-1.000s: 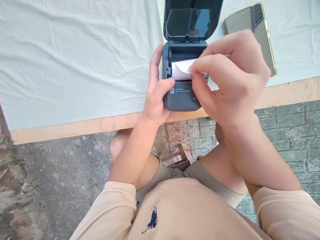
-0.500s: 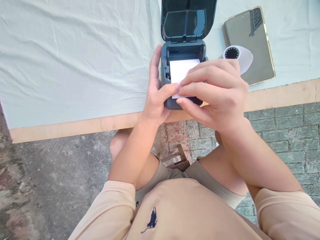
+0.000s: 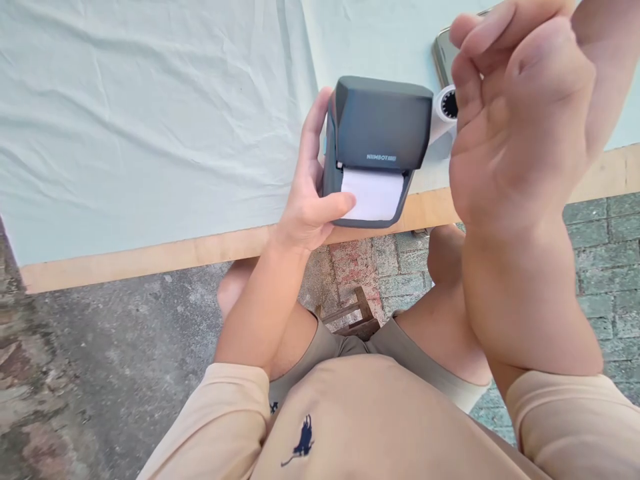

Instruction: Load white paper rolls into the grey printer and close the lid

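Observation:
My left hand (image 3: 313,193) grips a small dark grey label printer (image 3: 383,120) along its left side, at the table's front edge. My thumb presses on the white label paper (image 3: 377,193) coming out below the closed lid. The lid carries the lettering NIIMBOT. Raised near the camera at the upper right, my right hand (image 3: 520,127) turns its palm towards me. Its fingers are loosely bent and partly apart, and I see nothing in them. Just left of this hand lies a white roll with a black toothed core (image 3: 449,105), partly covered.
A phone (image 3: 445,57) lies on the table at the back right, mostly hidden behind my right hand. Pale, wrinkled cloth (image 3: 150,133) covers the table, whose bare wooden edge (image 3: 150,260) runs along the front. Below are my legs and a wooden stool (image 3: 363,313).
The printer's lid has swung down from open to closed over the paper. My right hand has left the paper and risen up and to the right. My left hand stays on the printer.

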### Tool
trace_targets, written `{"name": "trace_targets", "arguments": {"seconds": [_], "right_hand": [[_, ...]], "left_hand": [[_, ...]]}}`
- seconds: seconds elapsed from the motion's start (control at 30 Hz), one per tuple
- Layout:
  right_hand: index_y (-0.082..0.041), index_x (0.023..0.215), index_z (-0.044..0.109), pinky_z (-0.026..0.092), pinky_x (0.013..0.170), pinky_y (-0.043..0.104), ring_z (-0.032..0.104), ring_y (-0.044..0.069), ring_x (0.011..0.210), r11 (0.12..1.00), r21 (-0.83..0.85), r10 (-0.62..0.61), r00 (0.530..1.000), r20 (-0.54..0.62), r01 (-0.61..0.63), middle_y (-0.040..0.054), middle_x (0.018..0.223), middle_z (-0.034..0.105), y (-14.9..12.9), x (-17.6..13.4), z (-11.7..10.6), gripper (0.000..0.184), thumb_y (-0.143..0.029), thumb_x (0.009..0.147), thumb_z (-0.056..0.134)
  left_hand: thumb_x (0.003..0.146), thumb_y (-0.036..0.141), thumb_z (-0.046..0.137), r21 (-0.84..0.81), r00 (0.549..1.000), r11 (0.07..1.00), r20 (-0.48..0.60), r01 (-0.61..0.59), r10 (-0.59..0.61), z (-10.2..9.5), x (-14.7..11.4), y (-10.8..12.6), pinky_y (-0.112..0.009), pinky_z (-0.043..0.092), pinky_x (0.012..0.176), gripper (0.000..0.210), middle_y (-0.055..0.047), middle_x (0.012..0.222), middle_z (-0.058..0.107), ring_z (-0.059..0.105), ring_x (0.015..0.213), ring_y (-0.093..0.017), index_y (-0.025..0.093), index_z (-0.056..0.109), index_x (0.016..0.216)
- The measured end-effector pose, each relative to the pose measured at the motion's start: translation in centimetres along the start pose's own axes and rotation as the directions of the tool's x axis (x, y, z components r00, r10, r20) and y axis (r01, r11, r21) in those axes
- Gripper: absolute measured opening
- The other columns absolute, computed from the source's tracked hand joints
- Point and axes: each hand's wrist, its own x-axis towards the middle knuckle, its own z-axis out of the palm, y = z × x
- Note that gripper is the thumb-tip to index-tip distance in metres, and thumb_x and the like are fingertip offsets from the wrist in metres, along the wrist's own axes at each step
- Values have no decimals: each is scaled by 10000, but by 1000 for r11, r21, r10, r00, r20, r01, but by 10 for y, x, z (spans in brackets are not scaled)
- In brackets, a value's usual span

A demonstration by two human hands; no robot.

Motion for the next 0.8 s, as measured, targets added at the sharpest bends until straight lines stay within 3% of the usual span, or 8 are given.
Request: {"name": "trace_targets", "arguments": {"seconds": [0.1,0.27,0.4,0.5,0.63,0.8], "right_hand": [[-281,1156,491,481,992,305,529,138,1171,1000,12,-25,999,-42,25,-4,1235,499,-14,-6,3,243,-275,922,430],[-222,1224,456,492,919,280,514,153,1164,998,-16,-60,991,118,62,37,1291,495,-14,-10,6,400,-265,842,565],[-264,1315,305,499,753,253,562,136,1039,998,43,38,977,211,-48,54,1310,476,-4,-12,11,522,-375,870,554],[-273,1309,257,474,675,239,577,117,941,995,45,72,970,232,-85,52,1246,516,2,-11,15,544,-395,871,556],[-232,1270,301,487,730,244,562,110,958,999,-21,41,980,196,-38,74,1311,477,1,-9,16,516,-379,858,575],[-242,1302,332,480,912,338,449,197,1241,979,-175,-68,972,227,109,81,1382,401,-13,-7,1,552,-286,811,581]], "left_hand": [[551,515,773,37,993,994,-59,100,-98,14,-4,11,-425,458,1090,1016,28,1380,550,483,1344,-307,403,259,1420],[534,616,702,49,982,996,-176,75,-65,27,-10,22,-431,448,1086,971,62,1317,589,509,1313,-303,425,301,1397],[704,561,543,-43,985,993,-130,111,-116,19,-6,21,-402,447,1088,656,11,1136,675,458,1353,-275,364,443,1322],[836,514,354,-135,961,975,-190,179,-202,15,-2,19,-403,460,1076,444,-35,982,690,440,1368,-256,268,583,1126],[885,414,354,-144,912,964,-320,222,-258,15,0,15,-402,495,1047,327,-24,915,682,479,1341,-246,200,597,842],[883,402,432,-183,937,967,-271,176,-222,15,-1,14,-379,475,1091,279,-10,852,686,537,1286,-238,194,610,827]]}}
